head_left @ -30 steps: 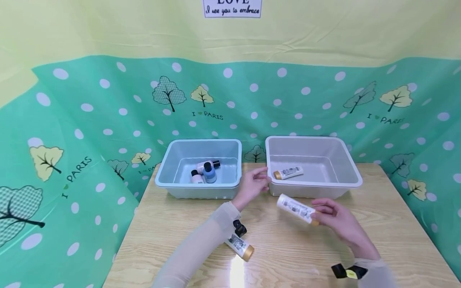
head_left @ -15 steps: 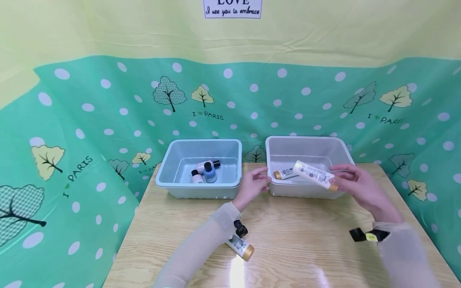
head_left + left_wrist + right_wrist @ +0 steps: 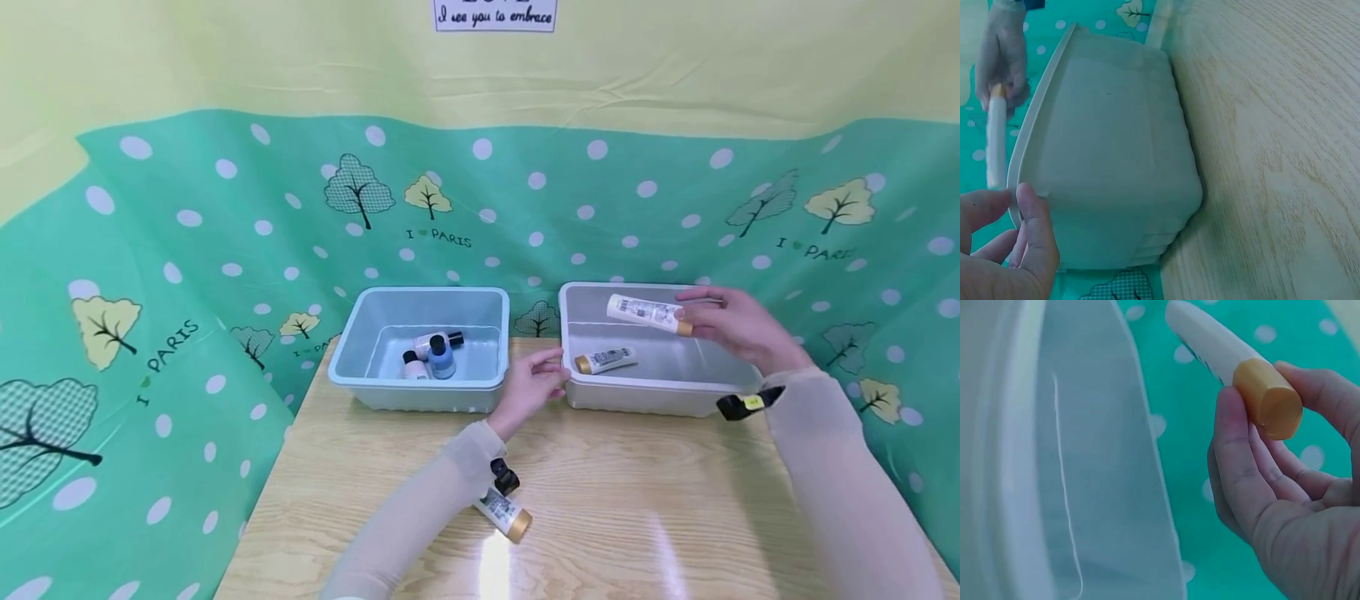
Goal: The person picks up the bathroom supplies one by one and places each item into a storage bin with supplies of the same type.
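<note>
My right hand pinches a white squeeze tube by its gold cap and holds it above the back part of the white bin. The tube lies nearly level, its flat end pointing left. Inside that bin rests another white tube with a gold cap. My left hand pinches the bin's rim at its left front corner, with the thumb on the outer side. A third white tube lies on the table, partly hidden beneath my left forearm.
To the left stands a light blue bin holding small black-capped bottles, one of them a blue bottle. Both bins sit at the back of the wooden table, against a green patterned cloth.
My right hand has carried its tube up and away from me, from in front of the white bin to above its back part. The left hand stays at the rim.
</note>
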### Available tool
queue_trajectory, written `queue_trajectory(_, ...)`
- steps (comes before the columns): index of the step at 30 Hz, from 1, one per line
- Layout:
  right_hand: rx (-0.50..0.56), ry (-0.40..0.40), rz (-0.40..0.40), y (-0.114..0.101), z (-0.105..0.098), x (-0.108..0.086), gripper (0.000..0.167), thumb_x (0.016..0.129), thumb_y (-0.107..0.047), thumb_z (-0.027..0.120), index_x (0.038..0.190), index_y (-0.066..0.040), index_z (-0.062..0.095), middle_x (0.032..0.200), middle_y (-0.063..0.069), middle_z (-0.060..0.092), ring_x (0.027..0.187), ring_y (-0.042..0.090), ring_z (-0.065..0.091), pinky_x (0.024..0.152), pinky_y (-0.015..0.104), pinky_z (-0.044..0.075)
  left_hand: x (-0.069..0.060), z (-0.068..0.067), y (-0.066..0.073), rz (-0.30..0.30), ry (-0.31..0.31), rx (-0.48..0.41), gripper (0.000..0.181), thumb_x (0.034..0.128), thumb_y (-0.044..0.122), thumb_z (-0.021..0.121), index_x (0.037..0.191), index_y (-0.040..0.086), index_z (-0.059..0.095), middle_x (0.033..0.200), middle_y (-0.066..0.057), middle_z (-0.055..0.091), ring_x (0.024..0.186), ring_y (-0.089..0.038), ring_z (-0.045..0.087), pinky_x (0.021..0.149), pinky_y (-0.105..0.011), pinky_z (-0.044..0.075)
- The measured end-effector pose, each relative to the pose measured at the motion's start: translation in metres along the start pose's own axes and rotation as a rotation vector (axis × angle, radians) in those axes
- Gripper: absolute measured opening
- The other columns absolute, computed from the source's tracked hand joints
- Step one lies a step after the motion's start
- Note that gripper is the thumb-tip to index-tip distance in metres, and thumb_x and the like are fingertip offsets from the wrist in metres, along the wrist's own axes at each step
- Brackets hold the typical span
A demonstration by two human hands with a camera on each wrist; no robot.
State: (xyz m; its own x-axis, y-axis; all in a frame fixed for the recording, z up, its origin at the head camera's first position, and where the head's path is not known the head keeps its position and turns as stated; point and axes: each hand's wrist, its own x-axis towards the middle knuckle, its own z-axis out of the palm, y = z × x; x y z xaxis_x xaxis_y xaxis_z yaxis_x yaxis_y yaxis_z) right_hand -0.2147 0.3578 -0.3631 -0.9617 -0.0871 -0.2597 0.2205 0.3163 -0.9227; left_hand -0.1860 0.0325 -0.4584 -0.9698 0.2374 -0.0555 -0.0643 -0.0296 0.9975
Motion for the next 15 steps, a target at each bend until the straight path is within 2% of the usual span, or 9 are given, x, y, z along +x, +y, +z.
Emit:
queue_trajectory(5, -0.035, -0.024, 0.01, 0.004, -0.008, 0.031, 0.071, 0.095, -0.024, 0.072, 0.148, 0.006, 0.035, 0.139, 0.022, 0.043, 0.098, 0.011, 0.063, 0.091, 0.027, 0.055, 0.0, 0.0, -0.001, -0.014, 0.003, -0.006, 0.045, 0.0883, -0.003, 0.073, 0.132, 0.0, 0.063, 0.095, -0.006, 0.072, 0.096, -0.046, 0.067, 0.081, -0.05, 0.059)
queue_trajectory(9, -0.123, -0.033, 0.007, 0.006, -0.011, 0.052, 0.068, 0.095, -0.023, 0.072, 0.145, 0.008, 0.038, 0.138, 0.023, 0.044, 0.097, 0.01, 0.062, 0.089, 0.025, 0.055, 0.001, 0.001, -0.001, -0.021, 0.011, 0.01, 0.043, 0.0886, -0.002, 0.073, 0.131, 0.003, 0.064, 0.096, -0.006, 0.072, 0.096, -0.043, 0.068, 0.077, -0.041, 0.061)
queue_trajectory(12, -0.181, -0.057, 0.006, 0.011, -0.011, 0.067, 0.064, 0.095, -0.02, 0.072, 0.142, 0.011, 0.042, 0.133, 0.023, 0.049, 0.096, 0.014, 0.062, 0.087, 0.028, 0.057, 0.001, 0.001, 0.0, -0.021, 0.022, 0.014, 0.042, 0.0879, -0.002, 0.074, 0.129, 0.005, 0.066, 0.095, -0.006, 0.072, 0.094, -0.041, 0.069, 0.073, -0.034, 0.062)
queue_trajectory(15, -0.24, -0.105, 0.02, 0.019, -0.01, 0.081, 0.059, 0.095, -0.018, 0.071, 0.138, 0.012, 0.044, 0.126, 0.023, 0.054, 0.097, 0.02, 0.061, 0.083, 0.031, 0.058, 0.002, 0.002, 0.001, -0.026, 0.026, 0.016, 0.043, 0.0877, -0.002, 0.074, 0.129, 0.004, 0.066, 0.095, -0.007, 0.072, 0.093, -0.041, 0.069, 0.073, -0.034, 0.062)
